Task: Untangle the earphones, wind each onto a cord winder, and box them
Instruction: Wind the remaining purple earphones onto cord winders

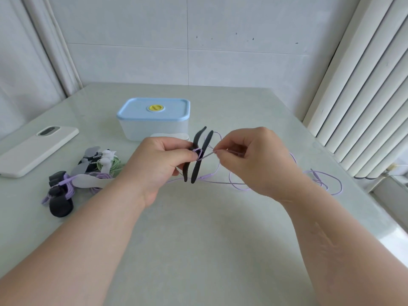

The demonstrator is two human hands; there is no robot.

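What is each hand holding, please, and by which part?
Left hand grips the black cord winder at its middle; right hand pinches the purple cord beside it.

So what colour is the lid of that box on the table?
The lid is light blue, with a yellow round piece at its centre; head view.

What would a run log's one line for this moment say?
step: winding | left hand: holds black winder | right hand: pinches purple cord | rest of cord: loose on table | box: lidded
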